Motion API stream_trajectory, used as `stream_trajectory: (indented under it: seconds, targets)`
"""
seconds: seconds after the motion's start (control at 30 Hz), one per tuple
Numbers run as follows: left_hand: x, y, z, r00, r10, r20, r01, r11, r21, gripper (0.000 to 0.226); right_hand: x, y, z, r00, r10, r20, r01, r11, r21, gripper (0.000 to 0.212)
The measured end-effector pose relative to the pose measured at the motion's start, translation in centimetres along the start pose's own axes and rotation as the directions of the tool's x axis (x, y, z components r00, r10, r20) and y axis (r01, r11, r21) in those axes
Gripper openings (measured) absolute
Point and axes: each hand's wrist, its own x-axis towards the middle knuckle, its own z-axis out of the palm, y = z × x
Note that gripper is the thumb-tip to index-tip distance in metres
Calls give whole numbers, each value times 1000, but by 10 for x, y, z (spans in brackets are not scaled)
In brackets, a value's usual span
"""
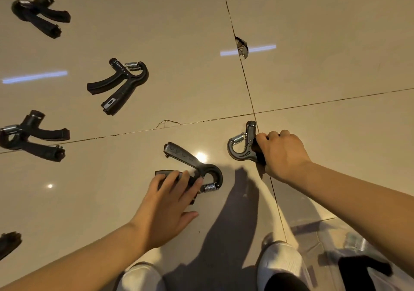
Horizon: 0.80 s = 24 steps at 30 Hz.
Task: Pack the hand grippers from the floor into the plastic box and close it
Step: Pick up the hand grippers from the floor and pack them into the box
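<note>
1 head-worn, wide-angle view looks steeply down from above at the floor (156, 33), close over both forearms. The hands sit in the lower middle, white shoes (280, 266) at the bottom edge, the box (318, 246) at lower right. Frame edges bend outward. No second view shares the scene.

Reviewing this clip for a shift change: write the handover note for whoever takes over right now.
Left hand: fingers laid over the near gripper, not yet lifted.
Right hand: curled round the handles of the right gripper, on the floor.
Loose on the floor: middle gripper, far-left gripper, left-edge gripper, and one cut off at lower left.
Plastic box, lower right, is open; something black lies in it.
Left: pack all six, close the box.
</note>
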Motion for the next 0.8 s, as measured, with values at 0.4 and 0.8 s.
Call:
stream_trajectory:
  seconds: [0.4, 0.8]
  targets:
    - [40, -87, 10, 985, 172, -2, -172, 983, -59, 72, -2, 5, 7, 1000, -6, 0, 6, 999, 40, 51]
    - [-16, -84, 34, 995, 52, -88, -73, 965, -251, 81, -8, 15, 21, 994, -67, -85, 73, 995, 62, 78]
